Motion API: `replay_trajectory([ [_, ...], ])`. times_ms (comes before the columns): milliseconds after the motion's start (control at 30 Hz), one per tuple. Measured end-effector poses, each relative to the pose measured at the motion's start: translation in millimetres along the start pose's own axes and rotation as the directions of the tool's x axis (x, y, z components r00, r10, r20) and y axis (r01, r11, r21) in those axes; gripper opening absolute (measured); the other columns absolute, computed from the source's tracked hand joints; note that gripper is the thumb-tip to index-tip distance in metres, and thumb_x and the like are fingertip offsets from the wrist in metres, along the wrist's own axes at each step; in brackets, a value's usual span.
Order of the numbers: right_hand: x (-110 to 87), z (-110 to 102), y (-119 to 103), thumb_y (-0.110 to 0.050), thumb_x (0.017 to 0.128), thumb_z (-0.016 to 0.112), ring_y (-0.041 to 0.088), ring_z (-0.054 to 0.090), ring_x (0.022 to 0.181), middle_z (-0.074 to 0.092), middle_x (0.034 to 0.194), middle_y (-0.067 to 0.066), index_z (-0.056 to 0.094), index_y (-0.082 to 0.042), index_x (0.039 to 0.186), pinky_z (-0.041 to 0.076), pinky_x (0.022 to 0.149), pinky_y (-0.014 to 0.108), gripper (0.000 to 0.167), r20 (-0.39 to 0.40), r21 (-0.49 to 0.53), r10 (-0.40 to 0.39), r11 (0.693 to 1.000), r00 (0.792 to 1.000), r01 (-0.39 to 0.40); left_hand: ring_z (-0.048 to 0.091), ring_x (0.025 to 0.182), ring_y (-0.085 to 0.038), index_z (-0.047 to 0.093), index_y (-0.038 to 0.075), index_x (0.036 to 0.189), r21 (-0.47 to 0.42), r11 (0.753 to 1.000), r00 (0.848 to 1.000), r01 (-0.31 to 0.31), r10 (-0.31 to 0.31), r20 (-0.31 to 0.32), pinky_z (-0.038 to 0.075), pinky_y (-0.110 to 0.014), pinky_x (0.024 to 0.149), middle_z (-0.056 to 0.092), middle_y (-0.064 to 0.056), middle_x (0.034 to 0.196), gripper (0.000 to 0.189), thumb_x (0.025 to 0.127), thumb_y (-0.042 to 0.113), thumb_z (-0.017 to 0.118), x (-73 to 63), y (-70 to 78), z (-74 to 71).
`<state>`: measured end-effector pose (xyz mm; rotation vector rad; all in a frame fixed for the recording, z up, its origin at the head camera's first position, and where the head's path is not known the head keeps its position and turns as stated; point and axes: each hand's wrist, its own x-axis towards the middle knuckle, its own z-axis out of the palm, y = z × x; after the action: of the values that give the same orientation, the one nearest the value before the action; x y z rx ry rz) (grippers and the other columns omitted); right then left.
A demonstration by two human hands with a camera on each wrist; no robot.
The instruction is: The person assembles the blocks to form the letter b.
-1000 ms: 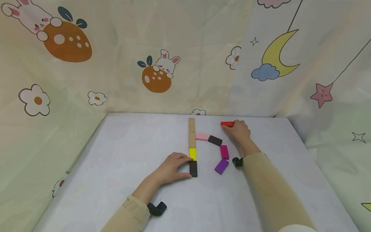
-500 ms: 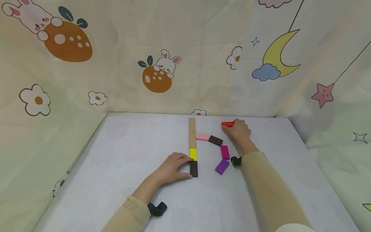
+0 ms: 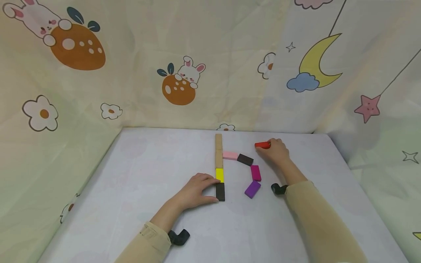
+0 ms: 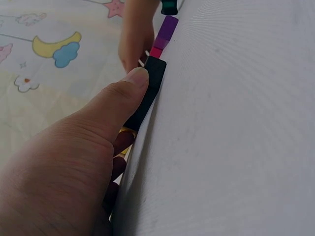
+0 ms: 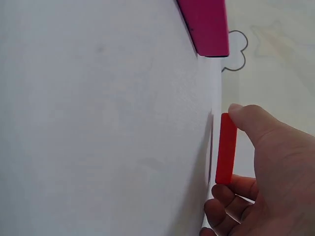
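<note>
In the head view my left hand (image 3: 194, 191) holds a black block (image 3: 220, 192) at the near end of a straight row, its thumb at the near corner and a finger by the joint with the yellow block (image 3: 219, 175). Two wooden blocks (image 3: 219, 151) carry that row toward the back. My right hand (image 3: 277, 152) pinches a red block (image 3: 262, 145) by its ends, raised off the table in the right wrist view. From the row a pink block (image 3: 230, 155), a dark block (image 3: 245, 159), a magenta block (image 3: 255, 173) and a purple block (image 3: 252, 189) curve round to the right.
The blocks lie on a white-covered table (image 3: 131, 175). Behind and beside it hangs a patterned cloth (image 3: 138, 73) with rabbits, flowers and a moon. Black wrist-worn pieces, such as the left one (image 3: 179, 237), stick out from both sleeves.
My right hand, still pinching the red block, has moved a little to the right and nearer to me. The left hand and the blocks on the table keep their places.
</note>
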<state>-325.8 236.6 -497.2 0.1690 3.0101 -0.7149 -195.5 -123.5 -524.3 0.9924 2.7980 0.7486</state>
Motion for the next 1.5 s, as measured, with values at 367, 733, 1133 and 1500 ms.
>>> replay_trajectory([
  [367,-15.9,-2.1,8.3,-0.051,0.087,0.064,0.041,0.045,0.11,0.048,0.122,0.026,0.048,0.004,0.131,0.045,0.085,0.055,0.072,0.017,-0.038,-0.033,0.999,0.999,0.034,0.047,0.126,-0.014,0.056,0.031,0.137,-0.008,1.0,1.0,0.007,-0.007,0.0,0.037,-0.038,0.112,0.057,0.008,0.131,0.062,0.083,0.057,0.072,-0.6,-1.4,0.9],
  [733,-19.3,0.6,15.8,-0.055,0.086,0.065,0.044,0.043,0.117,0.045,0.131,0.028,0.046,0.0,0.138,0.042,0.092,0.06,0.078,0.014,-0.045,-0.025,0.999,1.0,0.026,0.047,0.126,-0.014,0.056,0.03,0.138,-0.01,1.0,1.0,0.005,-0.005,0.003,0.037,-0.038,0.112,0.057,0.008,0.131,0.061,0.084,0.056,0.072,-0.8,2.1,-0.6],
  [1133,-19.5,6.8,16.6,-0.052,0.087,0.064,0.045,0.043,0.119,0.047,0.13,0.027,0.045,-0.001,0.14,0.04,0.094,0.063,0.075,-0.04,-0.044,-0.038,0.998,0.998,0.036,0.046,0.127,-0.013,0.055,0.032,0.138,-0.007,1.0,1.0,0.014,-0.014,0.009,0.037,-0.038,0.113,0.056,0.009,0.132,0.062,0.084,0.057,0.071,-0.2,0.5,-0.5],
  [1500,-23.3,0.3,20.1,-0.053,0.091,0.059,0.043,0.044,0.119,0.045,0.134,0.027,0.043,0.002,0.141,0.043,0.099,0.06,0.076,-0.019,0.076,-0.014,0.997,1.0,0.015,0.046,0.127,-0.013,0.054,0.033,0.139,-0.004,1.0,1.0,0.006,-0.006,0.003,0.037,-0.037,0.113,0.055,0.01,0.132,0.063,0.084,0.059,0.07,-0.3,-2.0,1.9],
])
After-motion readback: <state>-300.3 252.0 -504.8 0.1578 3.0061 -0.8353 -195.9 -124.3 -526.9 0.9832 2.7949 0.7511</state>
